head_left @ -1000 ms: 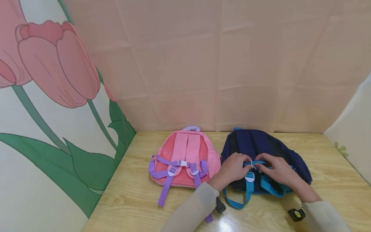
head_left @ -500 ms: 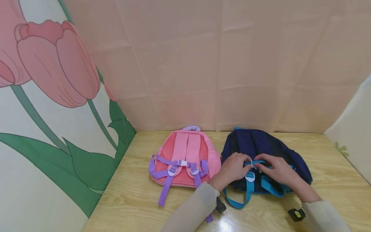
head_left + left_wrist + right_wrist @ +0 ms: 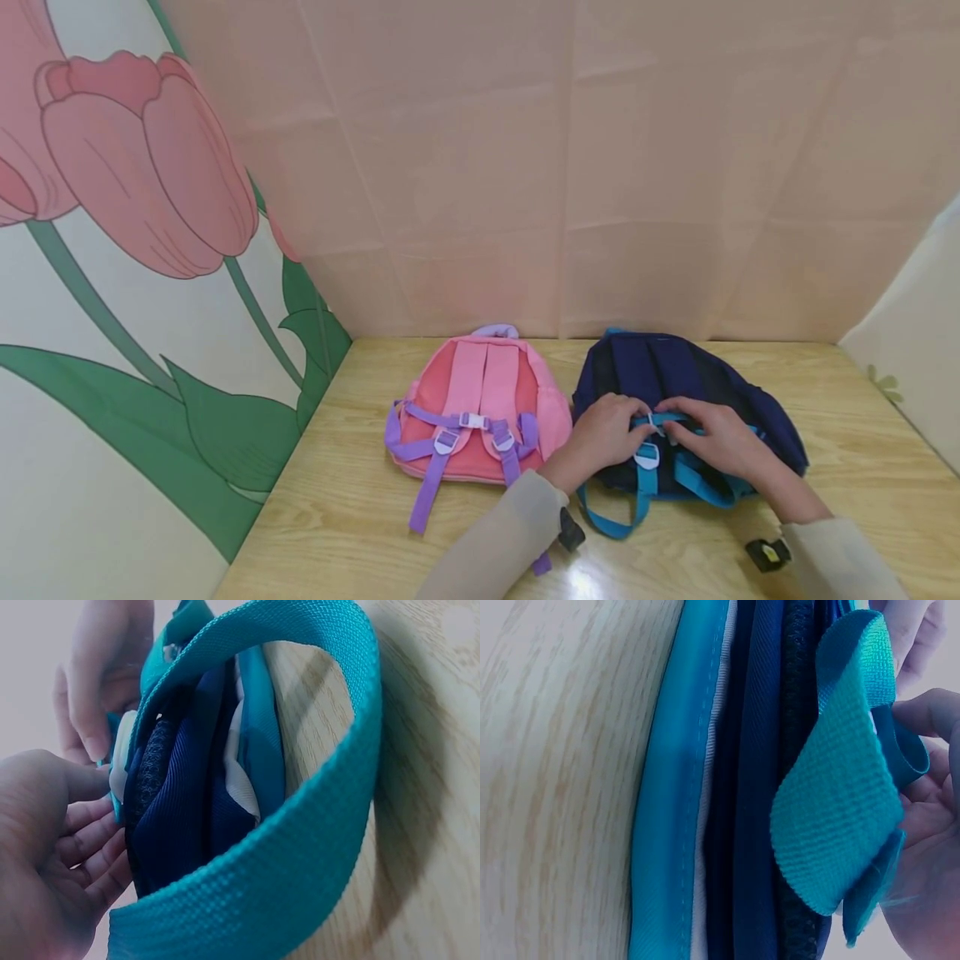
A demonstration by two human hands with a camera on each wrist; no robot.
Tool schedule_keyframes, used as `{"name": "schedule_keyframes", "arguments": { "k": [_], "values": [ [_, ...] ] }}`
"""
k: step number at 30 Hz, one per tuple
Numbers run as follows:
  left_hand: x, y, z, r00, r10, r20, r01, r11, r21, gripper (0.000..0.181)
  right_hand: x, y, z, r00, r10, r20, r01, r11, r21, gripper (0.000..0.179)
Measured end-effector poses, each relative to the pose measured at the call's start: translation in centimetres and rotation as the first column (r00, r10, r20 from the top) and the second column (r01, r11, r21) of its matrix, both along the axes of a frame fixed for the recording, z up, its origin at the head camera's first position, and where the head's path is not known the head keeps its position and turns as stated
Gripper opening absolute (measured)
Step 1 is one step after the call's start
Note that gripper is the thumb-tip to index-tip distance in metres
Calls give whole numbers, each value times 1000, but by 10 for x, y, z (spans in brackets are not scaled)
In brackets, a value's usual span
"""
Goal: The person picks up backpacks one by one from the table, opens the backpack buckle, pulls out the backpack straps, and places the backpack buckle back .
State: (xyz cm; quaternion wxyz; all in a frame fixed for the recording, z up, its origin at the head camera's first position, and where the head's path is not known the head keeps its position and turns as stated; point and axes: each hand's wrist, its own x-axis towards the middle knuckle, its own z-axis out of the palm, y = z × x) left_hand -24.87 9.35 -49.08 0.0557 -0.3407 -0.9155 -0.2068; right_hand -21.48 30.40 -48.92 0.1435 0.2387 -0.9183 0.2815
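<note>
A navy backpack with turquoise straps lies back panel up on the table. My left hand and right hand meet over its turquoise chest strap. Between thumb and fingers the left pinches one side of the strap's small white buckle; the right pinches the other side. My fingertips hide most of the buckle, so whether its halves are joined cannot be seen. A white strap adjuster sits just below. In the right wrist view, a turquoise strap loops beside the right hand.
A pink backpack with purple straps lies to the left, its white chest buckle joined, close to the left forearm. The wooden table meets a beige cloth backdrop behind. A turquoise strap loop hangs toward the front.
</note>
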Motion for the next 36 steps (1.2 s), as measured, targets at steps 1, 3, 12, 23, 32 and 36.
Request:
{"name": "schedule_keyframes", "arguments": {
  "k": [1,3,12,23,32,36],
  "values": [
    [0,0,0,1000,2,2,-1,1000,-2,24,0,0,0,1000,1,1,-1,1000,2,22],
    [1,0,0,1000,2,4,-2,1000,-4,23,0,0,0,1000,-3,4,3,1000,5,21],
    [2,0,1,1000,4,14,-4,1000,5,22,1,-1,0,1000,-23,18,23,1000,1,13],
    [2,0,1,1000,12,12,-12,1000,3,25,2,0,2,1000,-23,-3,23,1000,-3,15],
    [0,0,1,1000,2,8,-2,1000,-2,24,1,0,4,1000,3,-21,-3,1000,7,20],
    [0,0,0,1000,-6,-9,6,1000,-5,24,2,-1,3,1000,6,-14,-6,1000,10,19]
  ]
}}
